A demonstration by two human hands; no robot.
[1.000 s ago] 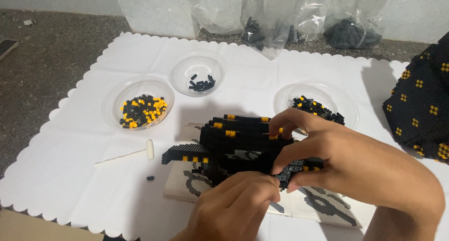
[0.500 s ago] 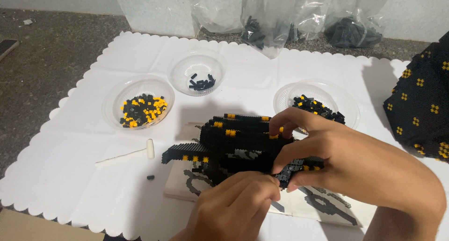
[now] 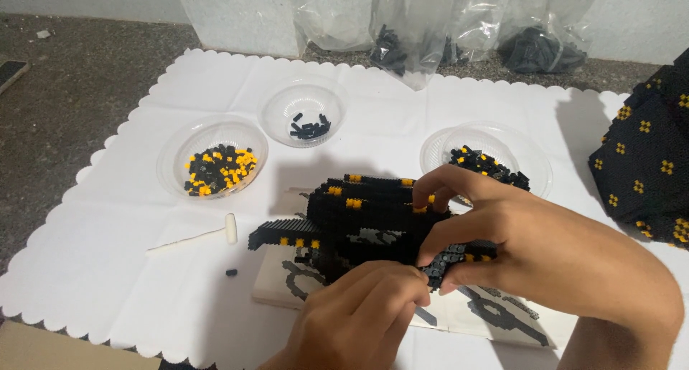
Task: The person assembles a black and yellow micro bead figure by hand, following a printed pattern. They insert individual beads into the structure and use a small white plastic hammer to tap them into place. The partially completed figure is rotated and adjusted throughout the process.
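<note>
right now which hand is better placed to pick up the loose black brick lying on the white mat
Left, probably. The left hand sits at the model's near edge, closer to the loose black brick. The right hand wraps the model's far side, steadying it.

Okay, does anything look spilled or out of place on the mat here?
One small black brick lies loose on the white mat, near the small white hammer, outside the three clear bowls. Otherwise nothing stands out: both hands, left and right, grip the black-and-yellow brick model.

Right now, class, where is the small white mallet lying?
In the head view, the white mallet lies left of the black brick model, just below the bowl of black and yellow bricks.
</note>
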